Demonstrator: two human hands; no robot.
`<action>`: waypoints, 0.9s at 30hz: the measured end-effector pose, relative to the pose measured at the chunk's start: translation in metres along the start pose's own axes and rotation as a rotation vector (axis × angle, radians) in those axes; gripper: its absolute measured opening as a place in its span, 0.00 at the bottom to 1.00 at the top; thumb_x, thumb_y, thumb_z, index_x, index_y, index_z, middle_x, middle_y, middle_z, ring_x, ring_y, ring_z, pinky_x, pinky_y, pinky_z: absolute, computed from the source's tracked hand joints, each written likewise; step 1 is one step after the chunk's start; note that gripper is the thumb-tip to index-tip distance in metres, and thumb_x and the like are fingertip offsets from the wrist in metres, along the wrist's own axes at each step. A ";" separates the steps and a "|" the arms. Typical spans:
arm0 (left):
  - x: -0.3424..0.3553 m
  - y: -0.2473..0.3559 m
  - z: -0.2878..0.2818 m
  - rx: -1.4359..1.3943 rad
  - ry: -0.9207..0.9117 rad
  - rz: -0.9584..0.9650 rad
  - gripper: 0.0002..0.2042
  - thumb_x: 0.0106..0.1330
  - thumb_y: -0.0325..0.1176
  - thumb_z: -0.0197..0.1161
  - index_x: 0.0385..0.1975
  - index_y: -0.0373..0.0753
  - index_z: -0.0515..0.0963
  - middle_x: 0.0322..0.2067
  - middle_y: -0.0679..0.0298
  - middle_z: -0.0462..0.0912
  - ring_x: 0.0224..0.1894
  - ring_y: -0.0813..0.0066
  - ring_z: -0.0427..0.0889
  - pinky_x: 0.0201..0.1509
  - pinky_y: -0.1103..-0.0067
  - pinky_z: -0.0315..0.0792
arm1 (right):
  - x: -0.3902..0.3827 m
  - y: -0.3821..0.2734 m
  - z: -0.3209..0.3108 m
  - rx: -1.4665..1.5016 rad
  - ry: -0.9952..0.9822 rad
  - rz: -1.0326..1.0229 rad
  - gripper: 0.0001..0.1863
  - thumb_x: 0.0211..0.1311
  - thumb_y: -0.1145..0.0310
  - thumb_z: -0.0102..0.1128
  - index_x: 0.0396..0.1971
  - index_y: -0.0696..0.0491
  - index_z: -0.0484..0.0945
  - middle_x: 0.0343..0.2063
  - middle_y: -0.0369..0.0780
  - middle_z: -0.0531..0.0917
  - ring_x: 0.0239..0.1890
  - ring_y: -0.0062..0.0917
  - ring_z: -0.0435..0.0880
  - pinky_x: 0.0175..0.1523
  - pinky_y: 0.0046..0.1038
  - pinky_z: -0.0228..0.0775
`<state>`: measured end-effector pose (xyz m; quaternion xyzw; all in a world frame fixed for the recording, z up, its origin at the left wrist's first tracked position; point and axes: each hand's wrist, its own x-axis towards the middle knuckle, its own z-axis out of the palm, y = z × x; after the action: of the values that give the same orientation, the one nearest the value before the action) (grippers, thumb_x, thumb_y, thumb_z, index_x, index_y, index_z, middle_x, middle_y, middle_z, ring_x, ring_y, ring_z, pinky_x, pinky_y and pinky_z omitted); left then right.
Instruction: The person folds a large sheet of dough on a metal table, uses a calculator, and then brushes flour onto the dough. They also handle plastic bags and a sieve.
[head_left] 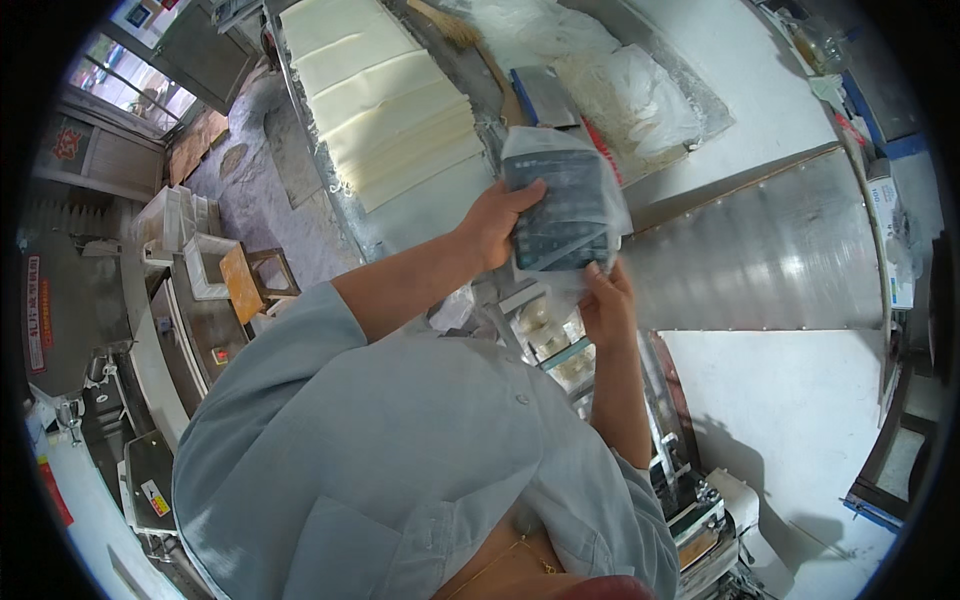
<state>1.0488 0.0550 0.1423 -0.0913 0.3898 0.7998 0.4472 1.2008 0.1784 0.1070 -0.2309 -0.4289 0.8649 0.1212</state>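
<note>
Between my hands is a dark, flat rectangular object (pixel 560 205) wrapped in a clear plastic bag; rows of faint marks show through the film, but its exact kind is unclear. My left hand (pixel 492 224) grips its left side, thumb lying across the front. At the lower right corner my right hand (pixel 607 298) pinches the bag's edge. Just left of the bag, a stack of pale dough sheets (pixel 385 100) lies on a long table. Behind the bag is a blue-edged flat box (pixel 544 95).
A tray with crumpled plastic film and flour (pixel 640 95) sits at the far side. Sheet metal (pixel 770 250) curves along the right. Machine parts (pixel 700 520) stand at lower right. White crates (pixel 170 222) and a wooden stool (pixel 245 285) are on the left. A brush (pixel 445 22) lies at the top.
</note>
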 end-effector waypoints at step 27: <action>0.026 0.076 -0.113 0.346 0.076 0.379 0.19 0.70 0.46 0.49 0.50 0.36 0.71 0.44 0.60 0.77 0.46 0.72 0.76 0.50 0.77 0.69 | 0.064 0.043 0.090 -0.291 -0.046 0.051 0.09 0.65 0.66 0.53 0.38 0.56 0.73 0.28 0.34 0.79 0.28 0.15 0.75 0.32 0.18 0.64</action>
<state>0.9511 -0.0304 0.0933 0.0312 0.5476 0.7867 0.2832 1.0999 0.1164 0.1014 -0.2371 -0.5465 0.8013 0.0547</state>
